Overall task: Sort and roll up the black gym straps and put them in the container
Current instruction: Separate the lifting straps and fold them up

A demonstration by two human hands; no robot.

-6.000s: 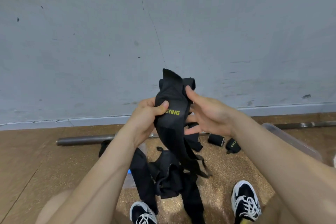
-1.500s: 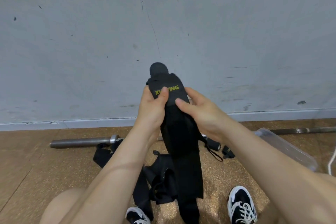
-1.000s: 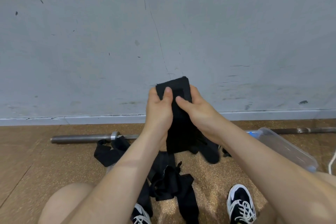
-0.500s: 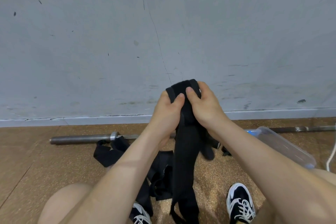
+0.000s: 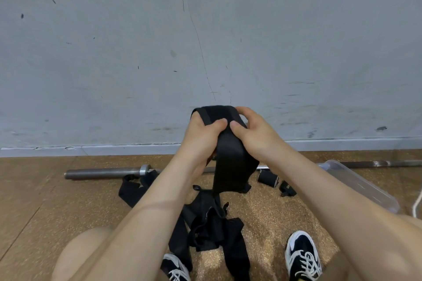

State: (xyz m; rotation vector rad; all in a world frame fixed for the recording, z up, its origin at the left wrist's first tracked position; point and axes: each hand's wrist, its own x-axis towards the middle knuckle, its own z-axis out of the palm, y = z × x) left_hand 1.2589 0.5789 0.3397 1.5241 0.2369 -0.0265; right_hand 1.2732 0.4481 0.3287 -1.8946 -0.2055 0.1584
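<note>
Black gym strap (image 5: 230,159) hangs shorter below the grip than half a second ago | left hand (image 5: 201,136) and right hand (image 5: 254,138) pinch its rolled top | advisable: tight turns, edges aligned.

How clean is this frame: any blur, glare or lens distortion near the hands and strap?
Head view: even, soft light, no hard shadows; left hand and right hand sharp; the black strap they hold shows little fold detail; wide-angle lens enlarges the near forearms; faint sheen on the clear container.
</note>
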